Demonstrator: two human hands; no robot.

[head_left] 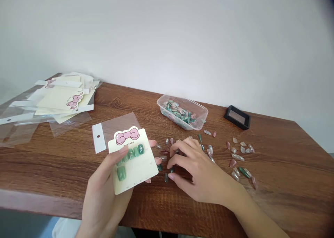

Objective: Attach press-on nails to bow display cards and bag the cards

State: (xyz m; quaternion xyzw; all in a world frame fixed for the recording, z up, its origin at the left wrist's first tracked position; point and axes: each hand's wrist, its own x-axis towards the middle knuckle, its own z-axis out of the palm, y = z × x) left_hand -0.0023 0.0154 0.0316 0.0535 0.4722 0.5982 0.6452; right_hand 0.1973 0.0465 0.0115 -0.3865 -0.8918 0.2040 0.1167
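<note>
In the head view, your left hand [104, 182] is holding the cream card [141, 172] near the middle of the table, thumb clamped on its front against fingers behind. Green nails [121, 173] are sitting in an upper row, with one below on the left. Your right hand [193, 168] is reaching among loose nails [163, 158] just right of the card, thumb and forefinger curling about a dark nail [172, 169]; whether they are gripping it, I cannot tell. You are seemingly selecting another nail; the next move is probably calling for a light pinch and a steady card.
</note>
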